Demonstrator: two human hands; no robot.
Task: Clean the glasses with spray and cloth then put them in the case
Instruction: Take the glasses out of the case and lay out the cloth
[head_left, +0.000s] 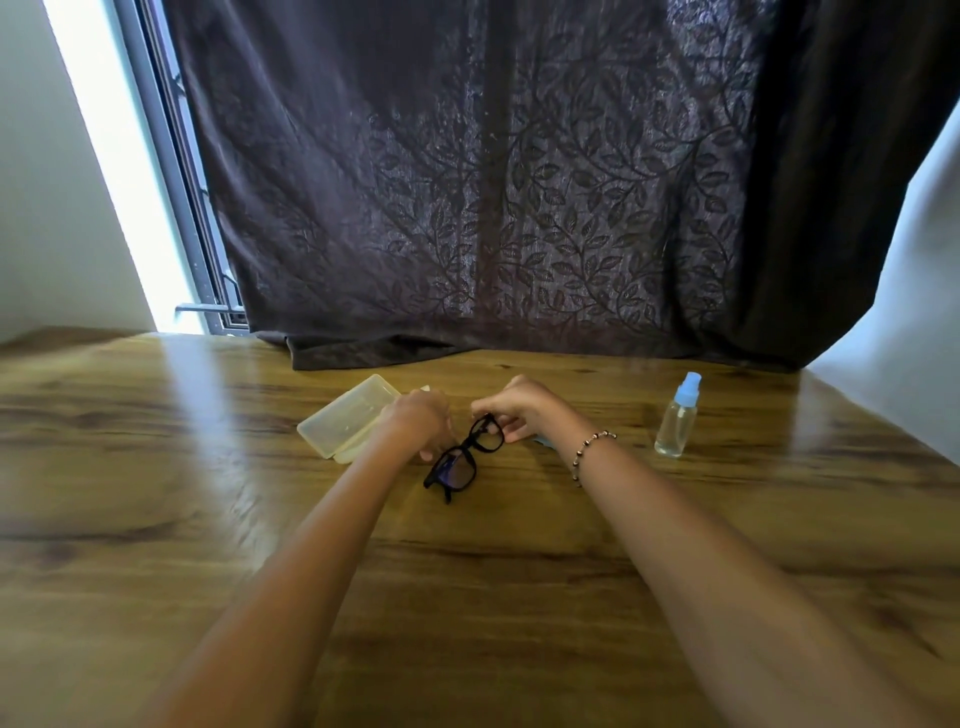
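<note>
At the far left of my desk (208, 519) sits the pale yellow, see-through glasses case (343, 423). It looks open to me, with the lid tipped up behind the tray, and I can see nothing inside it. My left hand (415, 421) is just in front of the case, knuckles up and fingers curled under. One fingertip shows right beside the near lens, but I cannot tell whether that hand is gripping the frame or only resting by it. Between my hands are the black-framed glasses (462, 457), angled across the wood with the near end low at the desk and the far end raised. My right hand (519, 410) pinches the far rim between thumb and fingertips. A beaded bracelet (592, 447) is on that wrist, and a small bluish corner peeks out from under it, which I take to be the cleaning cloth (543, 441) - most of it is hidden. Well off to the right the clear spray bottle (677, 421) stands upright with its blue cap on, and neither hand is near it. I can't tell whether the lenses have been sprayed and wiped. What is plain is that the glasses are not yet in the case, so at least the stowing is left - and maybe the cleaning too.
</note>
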